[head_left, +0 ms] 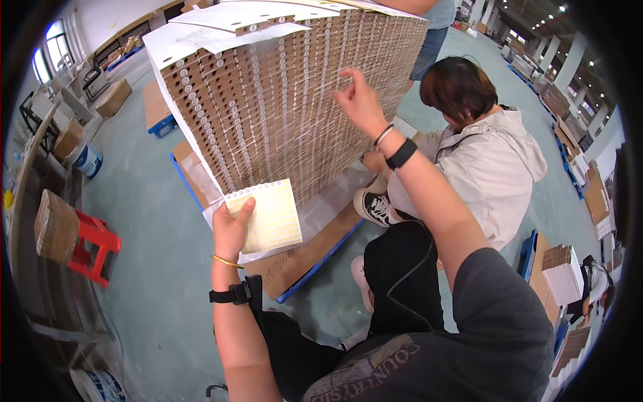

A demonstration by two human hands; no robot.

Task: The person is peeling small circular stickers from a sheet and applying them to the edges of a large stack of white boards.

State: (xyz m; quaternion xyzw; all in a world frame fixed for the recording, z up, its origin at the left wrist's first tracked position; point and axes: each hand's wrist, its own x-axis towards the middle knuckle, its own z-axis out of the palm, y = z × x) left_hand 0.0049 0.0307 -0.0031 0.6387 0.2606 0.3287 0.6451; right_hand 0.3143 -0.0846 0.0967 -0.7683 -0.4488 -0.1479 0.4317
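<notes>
My left hand [233, 224] grips a yellow-checked sheet [274, 218] with a row of small rings along its upper edge, thumb on its face. It is held before the lower near corner of a tall stack of panels [281, 100]. The panels' brown edges face me, with holes and columns of small round white marks. My right hand [362, 104] is raised in front of the stack's right part, index finger and thumb apart, the other fingers curled. Nothing shows between its fingertips. Loose white sheets [258, 37] lie on the stack's top.
A person in a light hooded jacket [495, 174] crouches close on my right, a hand near the stack's base. Another person [429, 47] stands behind the stack. A blue-edged pallet [311, 271] lies under it. A red stool [94, 248] and a bucket [87, 161] stand left.
</notes>
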